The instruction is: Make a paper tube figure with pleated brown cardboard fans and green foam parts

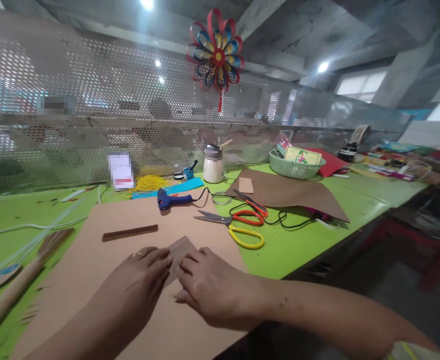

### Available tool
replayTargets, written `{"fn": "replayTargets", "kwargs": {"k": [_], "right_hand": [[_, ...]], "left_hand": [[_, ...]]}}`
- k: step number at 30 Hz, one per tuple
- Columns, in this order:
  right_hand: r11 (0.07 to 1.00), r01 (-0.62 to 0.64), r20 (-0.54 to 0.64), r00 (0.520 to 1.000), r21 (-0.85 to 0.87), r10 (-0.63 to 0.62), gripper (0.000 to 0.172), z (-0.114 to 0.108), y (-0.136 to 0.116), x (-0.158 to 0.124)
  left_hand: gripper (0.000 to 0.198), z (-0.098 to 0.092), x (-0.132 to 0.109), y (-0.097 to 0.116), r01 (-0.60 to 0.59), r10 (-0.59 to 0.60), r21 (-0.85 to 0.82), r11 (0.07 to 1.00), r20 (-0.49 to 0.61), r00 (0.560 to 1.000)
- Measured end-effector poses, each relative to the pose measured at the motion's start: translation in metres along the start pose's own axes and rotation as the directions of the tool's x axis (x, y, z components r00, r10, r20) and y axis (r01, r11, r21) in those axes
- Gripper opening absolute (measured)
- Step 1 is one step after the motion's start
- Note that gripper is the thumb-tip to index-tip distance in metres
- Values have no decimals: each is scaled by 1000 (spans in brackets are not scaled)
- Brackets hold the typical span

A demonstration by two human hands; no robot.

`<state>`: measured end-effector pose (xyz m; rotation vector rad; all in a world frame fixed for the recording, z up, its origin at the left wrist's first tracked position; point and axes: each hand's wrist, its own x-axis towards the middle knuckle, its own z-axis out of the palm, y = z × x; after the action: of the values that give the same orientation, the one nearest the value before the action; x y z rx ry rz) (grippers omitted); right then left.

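The left hand [142, 275] and the right hand [214, 285] are both at work on a small brown sheet [183, 246], which lies at a slant between them, on a large tan board [92, 260] spread over the green worktop [276, 260]. The left hand's fingers lie close together along the sheet's left side. The right hand's fingers are curled over its right side, with the thumb set apart toward the board. Whether either hand is pinching the sheet cannot be told, as the undersides of the fingertips are hidden.

Beyond the left hand, and apart from it, a narrow brown strip [129, 233] rests on the board. A blue glue gun [174, 201] lies farther back. The large scissors [220, 219], blades parted, lie to the right of the glue gun, their handles over the green surface.

Step in hand, in this inspector's judgement: squaring or creasing the sheet by hand, with neither glue nor blade in use. The next move is judged to call for the edges to be held in line by one hand, with even finger pressure from the other
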<state>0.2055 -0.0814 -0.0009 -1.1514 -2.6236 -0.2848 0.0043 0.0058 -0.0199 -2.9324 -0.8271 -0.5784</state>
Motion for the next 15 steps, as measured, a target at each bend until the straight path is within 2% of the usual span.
{"fn": "replayTargets", "kwargs": {"k": [3,6,10,12,15], "right_hand": [[1000,5,3,1000,9,-5,34,1,-1,-1],[999,0,-4,1000,33,0,31,2,-1,-1],[999,-16,-11,1000,50,16,30,1,-2,-1],[999,-18,-12,1000,50,19,29,1,-3,-1],[999,-17,-21,1000,43,18,28,2,-2,-1]], "left_hand": [[28,-5,4,-6,49,-47,-30,998,76,996],[26,-14,13,-8,155,-149,-32,987,141,979],[35,-24,24,-6,391,-408,119,913,280,869],[36,-27,27,-4,449,-475,156,880,321,820],[32,-26,30,-6,540,-540,118,833,383,750]]}}
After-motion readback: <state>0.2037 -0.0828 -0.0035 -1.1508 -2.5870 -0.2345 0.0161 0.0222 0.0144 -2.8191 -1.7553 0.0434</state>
